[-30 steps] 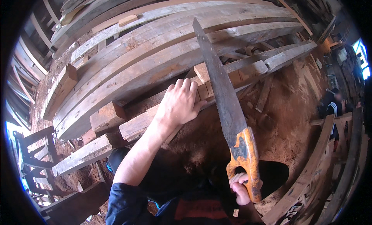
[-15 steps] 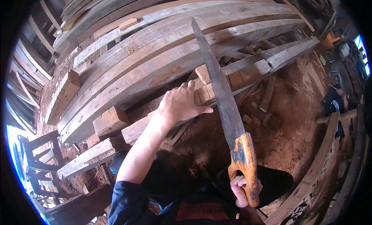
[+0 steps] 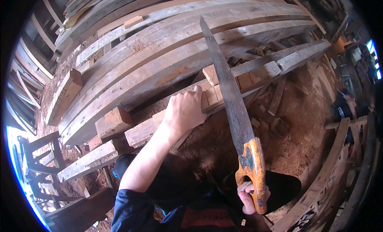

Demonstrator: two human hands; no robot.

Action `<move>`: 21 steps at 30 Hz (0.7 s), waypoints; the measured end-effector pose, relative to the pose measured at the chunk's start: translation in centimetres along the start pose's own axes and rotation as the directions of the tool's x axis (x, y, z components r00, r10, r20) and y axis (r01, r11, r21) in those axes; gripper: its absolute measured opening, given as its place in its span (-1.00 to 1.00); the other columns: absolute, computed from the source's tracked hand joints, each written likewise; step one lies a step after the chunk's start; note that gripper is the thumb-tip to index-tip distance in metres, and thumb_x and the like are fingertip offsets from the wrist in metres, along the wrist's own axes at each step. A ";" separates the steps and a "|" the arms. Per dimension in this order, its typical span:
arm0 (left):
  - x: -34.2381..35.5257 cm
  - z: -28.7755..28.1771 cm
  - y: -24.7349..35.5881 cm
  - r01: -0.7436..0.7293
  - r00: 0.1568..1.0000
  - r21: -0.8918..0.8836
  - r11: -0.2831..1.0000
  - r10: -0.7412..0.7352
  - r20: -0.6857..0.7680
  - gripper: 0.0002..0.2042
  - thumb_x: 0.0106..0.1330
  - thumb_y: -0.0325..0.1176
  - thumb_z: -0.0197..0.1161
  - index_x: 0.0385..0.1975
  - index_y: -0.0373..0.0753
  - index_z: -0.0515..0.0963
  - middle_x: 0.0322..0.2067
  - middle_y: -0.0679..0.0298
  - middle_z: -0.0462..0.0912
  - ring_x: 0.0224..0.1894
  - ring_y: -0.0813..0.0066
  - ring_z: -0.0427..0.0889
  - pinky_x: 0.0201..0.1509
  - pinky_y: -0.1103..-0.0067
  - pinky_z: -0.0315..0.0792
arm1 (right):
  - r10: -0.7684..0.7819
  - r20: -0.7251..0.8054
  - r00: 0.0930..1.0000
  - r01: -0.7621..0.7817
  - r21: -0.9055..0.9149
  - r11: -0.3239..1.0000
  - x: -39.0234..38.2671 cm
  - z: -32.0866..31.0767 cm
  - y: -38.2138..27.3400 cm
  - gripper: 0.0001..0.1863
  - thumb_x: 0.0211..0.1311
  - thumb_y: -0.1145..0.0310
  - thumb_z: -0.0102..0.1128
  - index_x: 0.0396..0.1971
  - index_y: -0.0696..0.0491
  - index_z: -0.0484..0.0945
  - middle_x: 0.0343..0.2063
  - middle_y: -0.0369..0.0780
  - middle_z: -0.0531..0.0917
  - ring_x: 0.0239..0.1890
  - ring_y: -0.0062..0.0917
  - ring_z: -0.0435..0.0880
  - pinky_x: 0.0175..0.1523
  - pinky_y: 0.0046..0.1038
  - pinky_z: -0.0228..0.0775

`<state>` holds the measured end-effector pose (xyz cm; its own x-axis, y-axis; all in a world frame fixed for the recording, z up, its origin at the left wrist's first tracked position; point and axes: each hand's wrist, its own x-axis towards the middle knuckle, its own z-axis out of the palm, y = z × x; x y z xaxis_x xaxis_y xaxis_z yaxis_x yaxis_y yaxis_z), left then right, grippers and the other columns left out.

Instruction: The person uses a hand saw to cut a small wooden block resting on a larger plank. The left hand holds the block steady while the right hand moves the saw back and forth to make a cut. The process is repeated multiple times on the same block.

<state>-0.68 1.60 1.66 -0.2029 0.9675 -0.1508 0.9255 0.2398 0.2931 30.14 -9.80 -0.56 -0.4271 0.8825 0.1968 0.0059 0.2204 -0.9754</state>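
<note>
Right hand (image 3: pixel 249 196), lower centre-right: closed around handle end of saw (image 3: pixel 230 96). Saw extends to upper centre, hiding part of notched timber (image 3: pixel 141 131) at mid-frame. Left hand (image 3: pixel 184 110), centre: fingers curled over notched timber, gripping it. Small block (image 3: pixel 210 74): just left of saw. Long beams (image 3: pixel 159 68): upper frame. Wooden block (image 3: pixel 113 123): left of centre. Person (image 3: pixel 345 106): right edge.
</note>
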 end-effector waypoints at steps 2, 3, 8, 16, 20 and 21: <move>-0.1 -0.1 0.1 -0.016 0.999 -0.024 1.000 0.015 -0.042 -0.48 -0.08 -0.25 0.38 -0.14 -0.45 0.44 -0.41 -0.07 0.67 -0.29 0.01 0.71 -0.15 0.32 0.60 | 0.005 0.019 1.000 -0.006 0.030 1.000 0.1 -0.1 0.1 -0.73 0.01 0.64 0.12 -0.28 0.14 0.30 -0.54 -0.16 0.48 -0.56 -0.48 0.50 -0.32 -0.43 0.49; -0.1 -0.1 0.1 -0.026 0.998 -0.040 0.999 0.023 -0.064 -0.58 -0.10 -0.36 0.33 -0.23 -0.45 0.45 -0.46 -0.06 0.67 -0.31 0.00 0.71 -0.18 0.32 0.60 | 0.008 0.028 1.000 -0.010 0.041 0.999 0.2 -0.2 0.1 -0.74 0.02 0.64 0.12 -0.29 0.14 0.30 -0.54 -0.16 0.48 -0.56 -0.48 0.50 -0.32 -0.43 0.48; -0.2 0.5 -0.3 -0.062 0.987 -0.090 0.994 0.048 -0.151 -0.64 -0.12 -0.39 0.31 -0.31 -0.45 0.48 -0.52 -0.09 0.65 -0.39 -0.04 0.70 -0.22 0.31 0.61 | -0.220 -0.035 0.975 0.206 -0.233 0.950 0.4 0.0 0.4 -0.82 -0.02 0.55 0.26 -0.40 0.12 0.44 -0.63 -0.24 0.54 -0.64 -0.55 0.54 -0.44 -0.53 0.44; 0.0 1.1 0.1 -0.050 0.983 -0.079 0.996 0.035 -0.182 -0.66 -0.09 -0.45 0.20 -0.28 -0.49 0.47 -0.56 -0.11 0.63 -0.44 -0.05 0.70 -0.30 0.27 0.62 | -0.194 0.003 0.981 0.188 -0.264 0.946 6.6 2.4 -0.3 -0.84 0.02 0.49 0.34 -0.44 0.09 0.50 -0.67 -0.27 0.52 -0.70 -0.56 0.51 -0.58 -0.56 0.27; -0.2 0.7 0.1 -0.042 0.990 -0.055 0.998 0.034 -0.136 -0.66 -0.11 -0.47 0.19 -0.28 -0.49 0.46 -0.53 -0.13 0.65 -0.42 -0.04 0.71 -0.30 0.29 0.62 | 0.023 -0.092 0.996 -0.042 -0.213 0.976 0.6 1.0 -1.2 -0.83 -0.01 0.45 0.35 -0.43 0.04 0.50 -0.63 -0.26 0.57 -0.65 -0.51 0.57 -0.51 -0.50 0.35; -0.1 0.4 0.2 -0.034 0.990 -0.085 0.996 0.022 -0.139 -0.66 -0.12 -0.47 0.20 -0.28 -0.49 0.46 -0.52 -0.13 0.65 -0.41 -0.04 0.71 -0.27 0.30 0.62 | -0.015 -0.016 1.000 0.009 -0.290 0.957 2.0 0.7 -1.6 -0.83 -0.01 0.45 0.35 -0.44 0.04 0.50 -0.64 -0.27 0.57 -0.66 -0.52 0.56 -0.51 -0.52 0.36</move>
<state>-0.38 1.56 1.30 -0.2250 0.9743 -0.0118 0.9015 0.2128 0.3770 28.64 -8.70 1.27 -0.4125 0.8858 0.2126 0.2636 0.3394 -0.9029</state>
